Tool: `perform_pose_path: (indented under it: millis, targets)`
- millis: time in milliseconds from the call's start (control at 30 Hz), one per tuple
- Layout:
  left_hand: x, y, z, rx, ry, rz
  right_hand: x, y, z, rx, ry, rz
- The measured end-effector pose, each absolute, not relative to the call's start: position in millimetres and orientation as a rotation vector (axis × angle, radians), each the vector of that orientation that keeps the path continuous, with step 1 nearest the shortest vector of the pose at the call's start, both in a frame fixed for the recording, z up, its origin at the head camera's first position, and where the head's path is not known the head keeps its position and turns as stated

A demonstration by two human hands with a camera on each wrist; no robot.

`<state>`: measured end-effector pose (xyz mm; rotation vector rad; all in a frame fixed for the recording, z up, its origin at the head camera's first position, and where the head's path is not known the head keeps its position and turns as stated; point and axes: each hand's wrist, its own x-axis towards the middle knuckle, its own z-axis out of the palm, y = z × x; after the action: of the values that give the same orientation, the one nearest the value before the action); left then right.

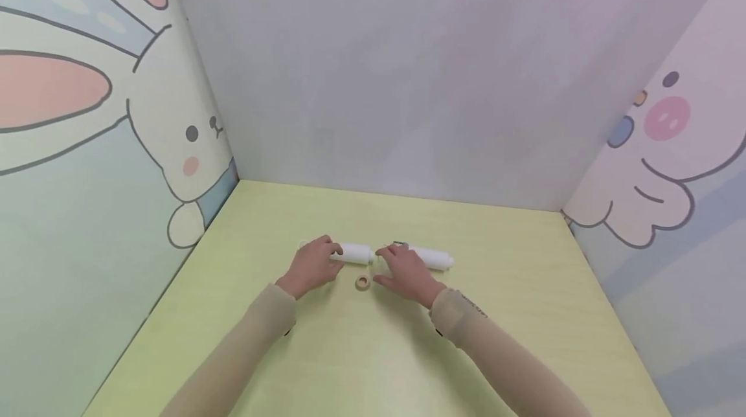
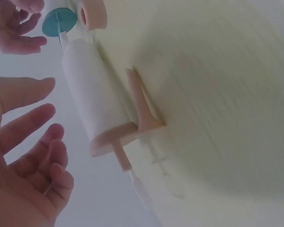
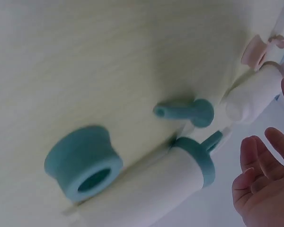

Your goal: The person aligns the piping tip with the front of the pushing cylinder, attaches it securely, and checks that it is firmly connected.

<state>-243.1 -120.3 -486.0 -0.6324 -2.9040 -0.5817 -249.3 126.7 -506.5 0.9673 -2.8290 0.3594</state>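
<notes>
Two white cylinders lie end to end on the table. My left hand (image 1: 313,265) hovers beside the left cylinder (image 1: 354,253), its fingers loosely bent and apart from it in the left wrist view. A peach disc with a stem (image 2: 114,140) caps that cylinder's end, and a peach flared piece (image 2: 142,106) lies alongside. Near the right cylinder (image 1: 430,258) is my right hand (image 1: 408,271), fingers relaxed and nothing gripped in the right wrist view. That cylinder has a teal end cap (image 3: 197,158); a teal stemmed piece (image 3: 187,112) and a teal collar (image 3: 85,163) lie beside it.
A peach ring (image 1: 362,282) lies on the table between the hands. The pale yellow table (image 1: 361,352) meets a grey back wall (image 1: 379,80). Side walls with a rabbit drawing (image 1: 175,106) and a pig drawing (image 1: 664,125) stand left and right.
</notes>
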Motion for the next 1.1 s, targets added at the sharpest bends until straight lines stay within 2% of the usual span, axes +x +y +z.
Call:
perform_pose_path:
  millis: [400,800,1100]
  targets:
    - [-229.6,-136.0,-511.4,-0.649,-2.969,-0.469,-227.6,94.1,-529.5,1.203,-2.704,0.348]
    - [-231.1,-146.1,-527.0,-0.513,-3.049,-0.553,-223.0,83.0,-537.7,1.182,-2.841,0.385]
    - [-230.6,-145.0,-530.9,-0.614,-2.979,-0.677,-223.9,85.1,-537.4,1.165,-2.846,0.513]
